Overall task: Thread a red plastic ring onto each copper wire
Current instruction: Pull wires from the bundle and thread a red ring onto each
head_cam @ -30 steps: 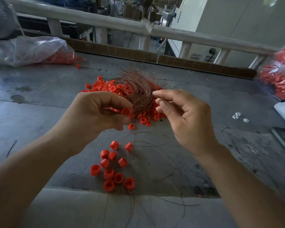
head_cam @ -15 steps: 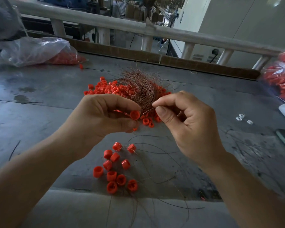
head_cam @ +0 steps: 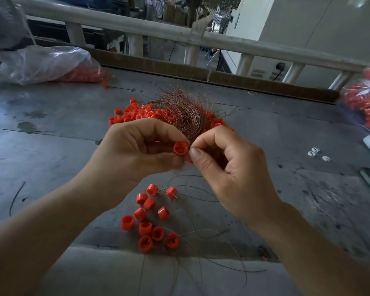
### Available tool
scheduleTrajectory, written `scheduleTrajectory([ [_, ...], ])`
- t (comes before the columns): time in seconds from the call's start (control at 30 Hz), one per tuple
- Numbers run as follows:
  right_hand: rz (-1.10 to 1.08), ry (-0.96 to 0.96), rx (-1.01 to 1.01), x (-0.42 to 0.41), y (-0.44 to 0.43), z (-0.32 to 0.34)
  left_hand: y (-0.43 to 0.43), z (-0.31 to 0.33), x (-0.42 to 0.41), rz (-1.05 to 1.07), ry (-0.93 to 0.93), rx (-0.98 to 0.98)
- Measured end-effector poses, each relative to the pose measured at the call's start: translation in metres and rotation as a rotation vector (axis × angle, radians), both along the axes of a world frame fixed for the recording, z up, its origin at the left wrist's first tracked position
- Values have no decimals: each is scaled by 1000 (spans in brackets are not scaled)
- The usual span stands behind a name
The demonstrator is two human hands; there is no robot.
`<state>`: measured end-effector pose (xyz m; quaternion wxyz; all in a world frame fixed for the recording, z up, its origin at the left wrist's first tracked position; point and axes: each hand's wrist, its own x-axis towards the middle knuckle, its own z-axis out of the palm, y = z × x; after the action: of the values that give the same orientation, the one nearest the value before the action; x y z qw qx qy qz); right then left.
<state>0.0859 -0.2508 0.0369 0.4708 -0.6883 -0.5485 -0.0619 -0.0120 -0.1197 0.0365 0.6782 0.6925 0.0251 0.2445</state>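
Copper wires [head_cam: 184,112]: one tangled, curved bundle on the grey table [head_cam: 51,150], lying just beyond the fingertips, with its near end tapering down to the gap between both hands.

Clear plastic bags, two, holding red parts: one [head_cam: 45,63] far out past the left hand's fingers, one [head_cam: 367,103] well off past the back of the right hand.

Loose red rings [head_cam: 133,113]: a heap under and around the bundle, beyond the left knuckles.

Left hand [head_cam: 135,154]: fingers curled, thumb and forefinger clamped on a single red plastic ring [head_cam: 180,148], held clear of the table with its open end toward the camera.

Right hand [head_cam: 233,174]: thumb and forefinger tips pressed together just beside that ring, pinching a strand from the bundle's near end; the other fingers are curled into the palm. Whether the strand has entered the ring cannot be told.

Threaded rings [head_cam: 150,216]: a cluster on the table below the fingertips, toward the wrists, with thin trailing wires [head_cam: 211,231] running nearer still.

White bits [head_cam: 316,152]: three, small, on the table well apart from the right hand's knuckles.
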Motion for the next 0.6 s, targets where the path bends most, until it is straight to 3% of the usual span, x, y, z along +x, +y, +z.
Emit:
scheduleTrajectory([
  [0.6,-35,31,-19,1,-4,5,4,-2,-1,-45,17,-44],
])
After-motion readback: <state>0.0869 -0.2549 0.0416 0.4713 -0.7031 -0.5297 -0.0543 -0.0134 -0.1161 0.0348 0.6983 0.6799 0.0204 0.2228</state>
